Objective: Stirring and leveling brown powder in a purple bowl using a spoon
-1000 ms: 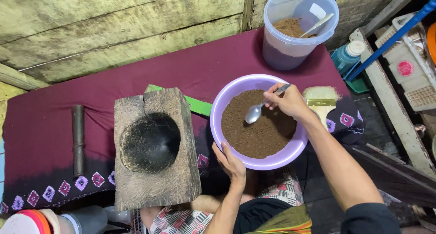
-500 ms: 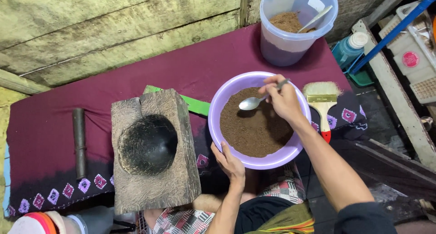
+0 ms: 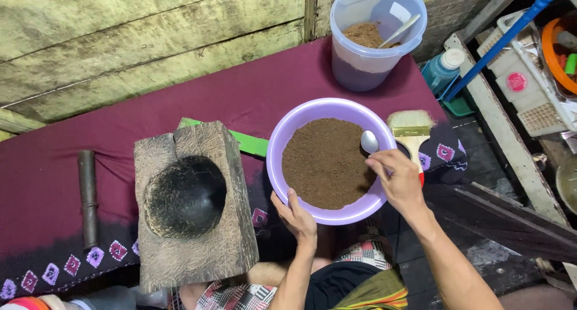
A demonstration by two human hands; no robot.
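Brown powder [image 3: 324, 162] fills the purple bowl [image 3: 282, 143] nearly level, and the bowl sits at the near edge of the cloth-covered counter [image 3: 252, 87], toward its right end. I have a metal spoon [image 3: 369, 143] with its bowl resting at the right edge of the powder, just inside the rim. To work this well, I judge the spoon should stay low and move in short strokes, since the powder is fine and lies close to the rim; a quick flick would send it over the side onto the cloth. Steadying the bowl matters as much, because it hangs partly past the near edge.

My right hand [image 3: 398, 181] is closed on the spoon's handle in a pinch, knuckles up, wrist bent over the rim, forearm coming in from the lower right. My left hand [image 3: 296, 215] cups the near rim from below, thumb over the lip and fingers under, holding the bowl still.

Just right of the bowl lies a paintbrush [image 3: 411, 125] with pale bristles. Left of it stands a wooden block mortar [image 3: 192, 226] with a dark hollow, a green strip [image 3: 247, 144] poking out between them, and a dark pestle [image 3: 88, 196] lies further left. At the far edge stands a clear tub [image 3: 366, 60] holding more powder and a scoop.
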